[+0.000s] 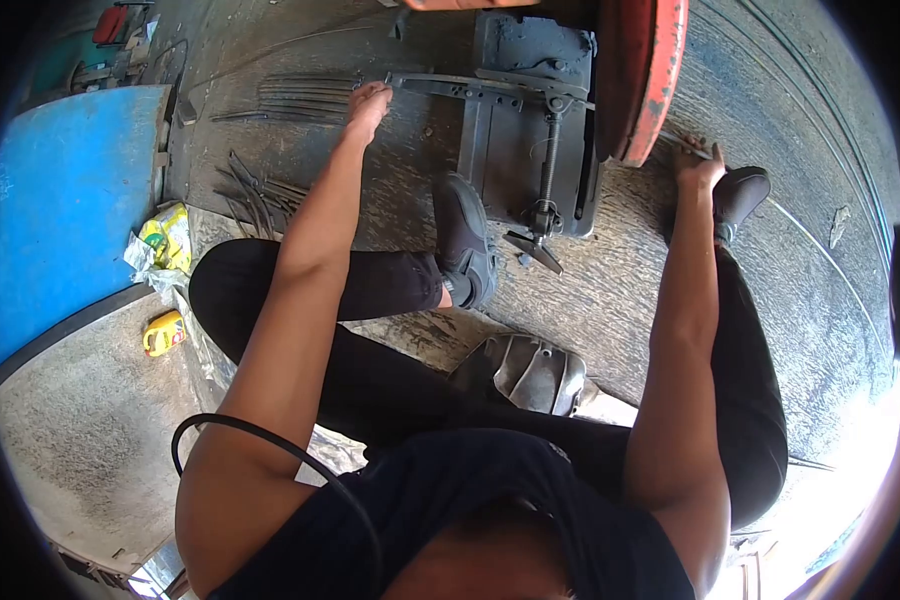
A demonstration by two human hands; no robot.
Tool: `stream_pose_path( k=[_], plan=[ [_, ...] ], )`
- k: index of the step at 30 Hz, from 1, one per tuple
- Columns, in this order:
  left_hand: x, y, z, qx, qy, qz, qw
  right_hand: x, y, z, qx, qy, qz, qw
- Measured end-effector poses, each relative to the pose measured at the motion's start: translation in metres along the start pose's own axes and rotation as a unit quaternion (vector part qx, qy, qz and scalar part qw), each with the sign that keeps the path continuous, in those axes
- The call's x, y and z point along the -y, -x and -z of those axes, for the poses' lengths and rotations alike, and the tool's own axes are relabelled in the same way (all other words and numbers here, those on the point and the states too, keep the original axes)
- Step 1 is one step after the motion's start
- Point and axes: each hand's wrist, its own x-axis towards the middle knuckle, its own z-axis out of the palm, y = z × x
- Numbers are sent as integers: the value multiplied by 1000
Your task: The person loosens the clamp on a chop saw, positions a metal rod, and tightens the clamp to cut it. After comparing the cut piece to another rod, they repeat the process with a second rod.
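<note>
My left hand (369, 108) is closed at the left end of a dark metal bar (430, 82), which runs right toward a screw vise (550, 150). The vise is mounted on a grey metal base (475, 150), with a long threaded screw and a handle at its near end. Over the base's right side stands a worn red guard (654, 85). Beyond the guard, my right hand (698, 163) is closed around a thin metal rod (678, 139), beside my right shoe (740, 192). The guard hides the stretch between the vise and this rod.
Several metal rods (305, 92) lie on the floor behind my left forearm, with more bent pieces (255, 190) nearer. A blue panel (80, 190) stands at left, near a yellow packet (168, 240) and a yellow container (164, 333). A dark metal housing (538, 373) sits between my legs.
</note>
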Motion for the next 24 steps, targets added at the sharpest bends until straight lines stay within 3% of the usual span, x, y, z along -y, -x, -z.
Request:
stream_pose_path(
  k=[2,8,10,12,14,15,18,20,22,24],
  plan=[
    [2,-3,0,13,-20,7,1000,-10,16,-7,-18,96,31,995],
    [7,-10,0,10,-73,-5,997,-33,22,-2,-1,92,-2,996],
    [8,-6,-3,-15,-36,-71,997,-42,28,-6,10,139,-19,990],
    [7,-5,-3,-26,-39,-72,996,-54,44,-13,20,144,-21,989],
    [6,-3,-6,-32,-38,-75,996,-61,69,-27,-79,167,15,983],
    [5,-1,-5,-34,-37,-84,995,-65,61,-9,-49,199,56,977],
    [11,-4,-3,-9,1,-110,994,-72,79,22,-105,267,162,944],
    [13,-7,-1,7,-13,-124,992,-83,116,38,-136,396,327,847],
    [8,-14,3,45,-100,-27,994,-80,176,47,-115,395,128,902],
    [-4,-22,0,19,-100,-33,994,-83,206,88,-42,370,-91,924]
  ],
)
